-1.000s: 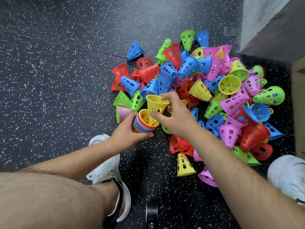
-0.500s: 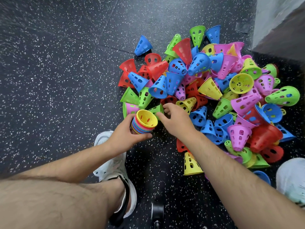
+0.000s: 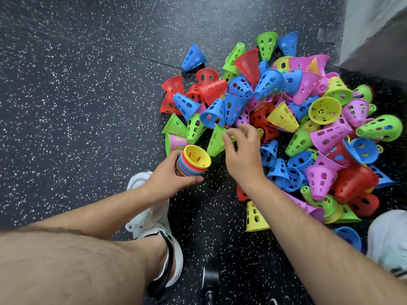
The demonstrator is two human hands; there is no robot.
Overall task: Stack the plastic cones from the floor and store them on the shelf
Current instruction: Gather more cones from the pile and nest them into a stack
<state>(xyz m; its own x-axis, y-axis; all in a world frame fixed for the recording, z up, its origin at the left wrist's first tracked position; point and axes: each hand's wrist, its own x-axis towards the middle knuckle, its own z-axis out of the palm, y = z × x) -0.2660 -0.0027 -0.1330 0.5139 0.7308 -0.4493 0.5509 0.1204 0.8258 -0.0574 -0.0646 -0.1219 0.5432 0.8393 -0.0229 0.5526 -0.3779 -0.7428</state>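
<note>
A big pile of perforated plastic cones (image 3: 286,119) in red, blue, green, yellow and pink lies on the dark speckled floor. My left hand (image 3: 169,183) grips a nested stack of cones (image 3: 193,161) with a yellow one on top, its mouth facing up. Just right of the stack, my right hand (image 3: 240,150) pinches a green cone (image 3: 214,140) at the pile's near edge. A single yellow cone (image 3: 254,216) stands upright near my right forearm.
My left white shoe (image 3: 152,216) is below the stack, my right shoe (image 3: 389,241) at the right edge. A grey wall or cabinet base (image 3: 374,29) rises at the upper right. Open floor (image 3: 77,95) stretches to the left. A dark object (image 3: 210,282) sits by my feet.
The yellow cone my right hand held has gone onto the stack. My right hand then reached into the pile and took hold of a green cone. The left hand kept holding the stack.
</note>
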